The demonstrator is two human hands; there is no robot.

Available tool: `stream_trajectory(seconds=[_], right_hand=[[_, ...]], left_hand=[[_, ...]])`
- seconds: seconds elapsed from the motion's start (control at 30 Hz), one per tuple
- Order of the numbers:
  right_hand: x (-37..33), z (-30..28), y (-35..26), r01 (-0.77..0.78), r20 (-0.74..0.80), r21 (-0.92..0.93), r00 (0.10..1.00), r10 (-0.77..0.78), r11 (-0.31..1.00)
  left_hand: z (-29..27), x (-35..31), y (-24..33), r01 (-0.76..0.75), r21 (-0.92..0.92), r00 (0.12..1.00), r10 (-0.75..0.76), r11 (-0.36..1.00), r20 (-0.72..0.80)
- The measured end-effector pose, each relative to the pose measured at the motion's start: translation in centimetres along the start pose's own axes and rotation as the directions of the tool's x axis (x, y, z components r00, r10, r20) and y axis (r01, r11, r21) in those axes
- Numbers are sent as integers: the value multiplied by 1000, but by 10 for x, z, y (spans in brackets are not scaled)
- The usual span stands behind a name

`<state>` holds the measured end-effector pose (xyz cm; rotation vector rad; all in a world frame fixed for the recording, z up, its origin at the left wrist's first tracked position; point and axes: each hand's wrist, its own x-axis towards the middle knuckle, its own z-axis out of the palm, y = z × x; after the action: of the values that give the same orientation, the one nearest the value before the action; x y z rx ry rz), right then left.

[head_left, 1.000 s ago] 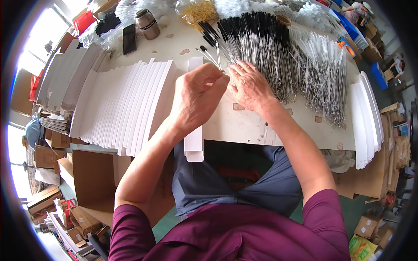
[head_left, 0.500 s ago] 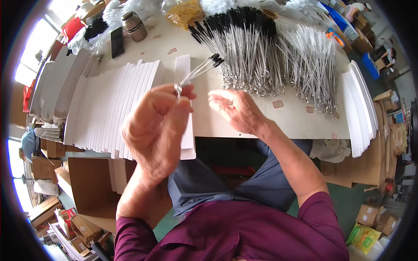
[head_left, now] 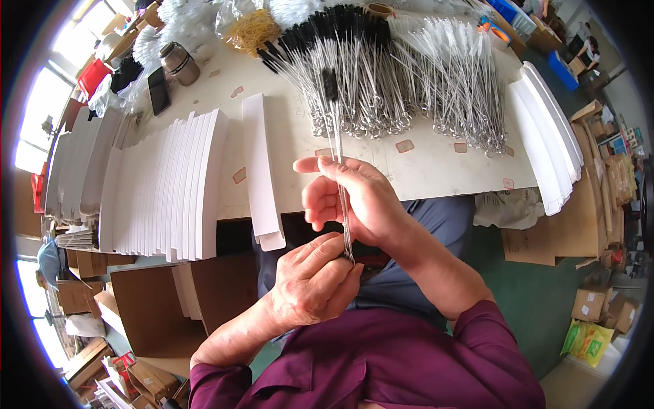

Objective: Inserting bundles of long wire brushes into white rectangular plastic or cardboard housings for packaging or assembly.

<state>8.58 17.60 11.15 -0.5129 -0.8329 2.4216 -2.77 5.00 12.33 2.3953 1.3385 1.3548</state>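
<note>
My left hand (head_left: 315,278) is closed on the lower, looped ends of a small bundle of wire brushes (head_left: 337,136) in front of my body. Their thin metal shafts run upward to black bristle tips. My right hand (head_left: 364,198) curls loosely beside the shafts, which lie across it between the thumb and bent fingers; its index finger points left. Beyond my hands, a large pile of black-bristled wire brushes (head_left: 361,75) lies on the table (head_left: 293,129), loops toward me. A pile of white-bristled wire brushes (head_left: 456,82) lies to its right.
A long white box (head_left: 261,170) overhangs the table's front edge. Rows of white boxes (head_left: 163,184) stand at left, and more white cartons (head_left: 545,136) at right. At the back left are a phone (head_left: 159,91), a metal flask (head_left: 179,63) and yellow rubber bands (head_left: 252,31). A cardboard box (head_left: 157,307) stands below.
My left hand has come down and right toward my body with the brush bundle, which now points upward. My right hand has moved down and meets the shafts. The view has shifted slightly.
</note>
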Motion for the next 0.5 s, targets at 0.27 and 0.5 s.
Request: stream_trajectory(seconds=[0.27, 0.5], right_hand=[[-25, -49, -21, 313, -262, -101, 908, -328, 944], [-50, -106, -41, 385, -448, -227, 774, -447, 895]], left_hand=[[41, -11, -6, 190, -150, 968, -159, 970, 195], [68, 9, -13, 266, -228, 906, -162, 937, 392]])
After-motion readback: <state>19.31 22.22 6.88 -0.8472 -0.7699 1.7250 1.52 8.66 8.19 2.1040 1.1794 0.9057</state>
